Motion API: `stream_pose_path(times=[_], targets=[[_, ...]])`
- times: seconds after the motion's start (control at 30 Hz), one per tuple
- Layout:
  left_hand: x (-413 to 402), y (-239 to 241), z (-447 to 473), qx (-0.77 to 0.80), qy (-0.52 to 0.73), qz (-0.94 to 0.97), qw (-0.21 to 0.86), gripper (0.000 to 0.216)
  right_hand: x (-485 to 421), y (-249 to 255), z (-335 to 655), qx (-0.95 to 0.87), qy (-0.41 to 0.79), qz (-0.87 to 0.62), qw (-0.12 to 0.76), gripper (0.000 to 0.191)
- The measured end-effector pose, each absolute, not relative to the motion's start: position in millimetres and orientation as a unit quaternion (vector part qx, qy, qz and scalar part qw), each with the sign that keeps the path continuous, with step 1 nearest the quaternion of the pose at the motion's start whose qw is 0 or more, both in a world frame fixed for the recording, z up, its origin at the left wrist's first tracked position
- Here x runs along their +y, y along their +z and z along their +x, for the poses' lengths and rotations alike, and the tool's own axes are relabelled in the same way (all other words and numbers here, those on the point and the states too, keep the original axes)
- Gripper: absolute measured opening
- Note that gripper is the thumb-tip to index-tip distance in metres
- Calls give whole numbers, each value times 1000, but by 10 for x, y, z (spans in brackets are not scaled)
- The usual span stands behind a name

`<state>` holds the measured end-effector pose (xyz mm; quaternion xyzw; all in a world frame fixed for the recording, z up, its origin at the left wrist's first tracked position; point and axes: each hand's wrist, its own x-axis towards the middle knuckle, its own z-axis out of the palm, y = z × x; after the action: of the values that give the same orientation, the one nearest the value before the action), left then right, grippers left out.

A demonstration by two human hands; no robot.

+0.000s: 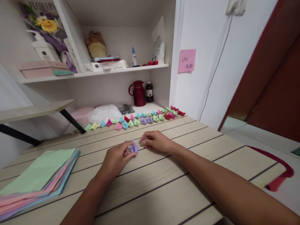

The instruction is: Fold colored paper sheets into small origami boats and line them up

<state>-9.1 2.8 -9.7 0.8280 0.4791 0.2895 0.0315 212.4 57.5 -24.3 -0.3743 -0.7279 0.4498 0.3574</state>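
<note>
The left hand (116, 157) is gripping one purple folded paper (134, 148), fingers partly hiding it; a tip is pointing forward, long axis unclear. The right hand (156, 141) is curling its fingers just beside; whether closed, I cannot tell. Over twenty paper boats (137, 122) are lying beyond the fingers.

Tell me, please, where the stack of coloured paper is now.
In the head view, the stack lies at lower left on the slatted table, left of the left hand, which holds a folded purple paper.
</note>
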Motion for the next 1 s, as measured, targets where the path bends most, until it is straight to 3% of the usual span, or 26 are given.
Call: stream_pose_path(times=[0.37, 0.67, 1.0], targets=[[13, -86, -19, 434, 140, 888, -54, 13, 590, -248, 2134, -732, 455, -374, 344, 9], [52, -127, -40, 452, 142, 877, -80, 12, 571, -231, 2135, -744, 436, -373, 343, 7], [83, -133, -108, 484, 202, 852, -7, 13, 589, -239, 2144, -755, 423, -372, 336, 7]])
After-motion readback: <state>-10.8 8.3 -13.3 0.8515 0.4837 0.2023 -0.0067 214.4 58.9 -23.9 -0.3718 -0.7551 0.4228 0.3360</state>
